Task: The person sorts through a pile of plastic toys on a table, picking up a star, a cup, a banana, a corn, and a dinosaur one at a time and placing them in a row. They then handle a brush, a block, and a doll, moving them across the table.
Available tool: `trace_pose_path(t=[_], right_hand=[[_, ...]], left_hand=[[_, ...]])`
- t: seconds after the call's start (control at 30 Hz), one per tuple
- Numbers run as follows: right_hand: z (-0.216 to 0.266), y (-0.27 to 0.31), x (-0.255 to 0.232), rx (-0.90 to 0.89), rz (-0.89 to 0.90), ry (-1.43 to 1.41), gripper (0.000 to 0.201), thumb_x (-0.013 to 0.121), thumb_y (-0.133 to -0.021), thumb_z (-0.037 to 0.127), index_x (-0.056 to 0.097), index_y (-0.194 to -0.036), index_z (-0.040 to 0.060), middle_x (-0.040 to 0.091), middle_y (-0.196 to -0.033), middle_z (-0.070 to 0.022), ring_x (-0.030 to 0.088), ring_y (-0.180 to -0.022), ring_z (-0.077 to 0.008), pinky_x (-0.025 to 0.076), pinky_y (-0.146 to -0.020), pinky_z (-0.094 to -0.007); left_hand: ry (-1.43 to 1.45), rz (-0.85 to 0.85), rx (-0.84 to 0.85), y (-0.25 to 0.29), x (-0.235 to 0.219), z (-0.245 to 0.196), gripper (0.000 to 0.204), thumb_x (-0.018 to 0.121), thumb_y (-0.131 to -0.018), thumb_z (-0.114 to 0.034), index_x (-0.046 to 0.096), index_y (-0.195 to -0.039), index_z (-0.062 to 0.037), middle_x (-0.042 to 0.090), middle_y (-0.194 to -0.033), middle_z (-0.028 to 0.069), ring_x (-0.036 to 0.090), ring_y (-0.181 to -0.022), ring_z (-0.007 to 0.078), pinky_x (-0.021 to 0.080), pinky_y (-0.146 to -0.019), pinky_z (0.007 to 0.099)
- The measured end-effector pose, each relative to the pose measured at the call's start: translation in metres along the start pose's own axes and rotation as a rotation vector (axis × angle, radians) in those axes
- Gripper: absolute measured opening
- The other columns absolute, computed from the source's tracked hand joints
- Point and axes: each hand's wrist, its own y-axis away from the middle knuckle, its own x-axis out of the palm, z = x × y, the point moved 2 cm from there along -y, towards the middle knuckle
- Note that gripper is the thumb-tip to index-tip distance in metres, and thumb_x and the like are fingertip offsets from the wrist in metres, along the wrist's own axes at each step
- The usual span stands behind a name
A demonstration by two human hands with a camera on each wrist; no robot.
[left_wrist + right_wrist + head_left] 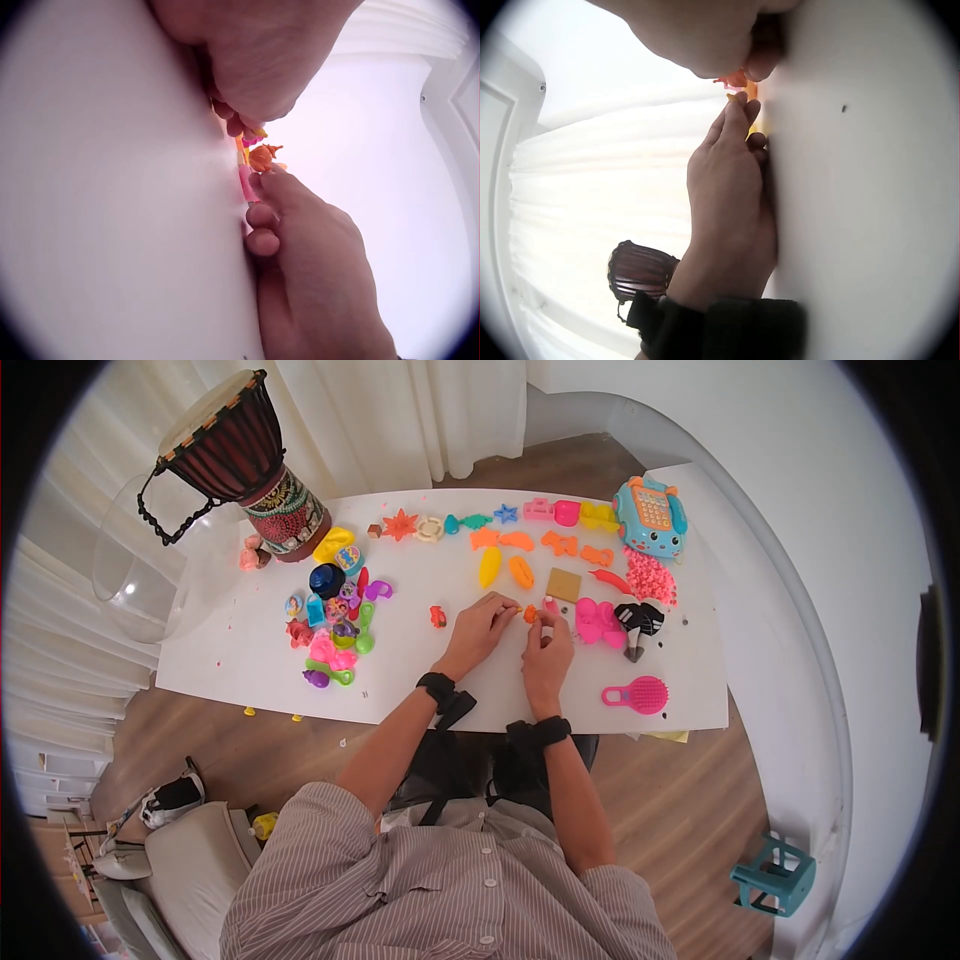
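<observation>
Near the middle of the white table (420, 685), both hands meet with fingertips close together. My right hand (547, 657) pinches a small orange lump with pointed bits (261, 158), soft-looking like modelling dough. Facing it, my left hand (478, 630) pinches a tiny yellow piece (732, 98) between thumb and finger. In the left wrist view, the yellow piece sits just beside the orange lump. A small red figure (438, 617) lies left of the left hand. Beyond the right hand are a tan square (563, 585) and pink moulds (598, 622).
Coloured moulds, including an orange one (520, 572), line the far side. A toy phone (652, 520) stands at the far right, above pink crumbs (651, 577). A pink hairbrush (640, 695) lies near the front. Leftward are a green spoon (365, 628) and a drum (285, 510).
</observation>
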Motion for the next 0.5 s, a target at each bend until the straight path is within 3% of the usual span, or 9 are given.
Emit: trace_pose_path(t=[0.17, 0.23, 0.37, 0.5], right_hand=[[0.007, 0.001, -0.003, 0.007, 0.046, -0.125, 0.014, 0.064, -0.102, 0.005, 0.068, -0.114, 0.0002, 0.073, -0.102, -0.0086, 0.064, -0.063, -0.0141, 0.05, -0.057, -0.0287], [0.012, 0.001, -0.004, 0.024, 0.073, -0.135, 0.016, 0.064, -0.102, 0.006, 0.067, -0.116, 0.0002, 0.073, -0.102, -0.0083, 0.064, -0.06, -0.013, 0.05, -0.055, -0.0279], [0.018, 0.002, -0.004, 0.053, 0.123, -0.215, 0.024, 0.064, -0.102, 0.007, 0.064, -0.125, 0.0008, 0.074, -0.104, -0.01, 0.063, -0.056, -0.011, 0.049, -0.051, -0.0256], [0.022, 0.002, -0.004, 0.05, 0.158, -0.26, 0.029, 0.063, -0.103, 0.008, 0.061, -0.132, 0.0016, 0.074, -0.108, -0.012, 0.064, -0.056, -0.0105, 0.05, -0.052, -0.024]], left_hand=[[0.049, -0.002, -0.041, 0.001, 0.0, -0.001, 0.016, 0.071, -0.101, -0.015, 0.07, -0.112, -0.0041, 0.073, -0.095, 0.0083, 0.065, -0.07, 0.0151, 0.052, -0.067, 0.029], [0.126, 0.019, -0.093, 0.001, -0.002, -0.001, 0.016, 0.072, -0.099, -0.015, 0.07, -0.111, -0.0049, 0.07, -0.087, 0.0036, 0.058, -0.064, 0.0088, 0.048, -0.062, 0.0263], [0.158, 0.017, -0.099, 0.0, -0.003, -0.002, 0.016, 0.074, -0.098, -0.014, 0.071, -0.111, -0.0052, 0.067, -0.082, 0.0, 0.054, -0.062, 0.0062, 0.045, -0.059, 0.0251], [0.21, 0.048, -0.124, -0.001, -0.006, 0.0, 0.016, 0.076, -0.096, -0.014, 0.071, -0.109, -0.0057, 0.07, -0.091, 0.0007, 0.058, -0.067, 0.0084, 0.048, -0.062, 0.0254]])
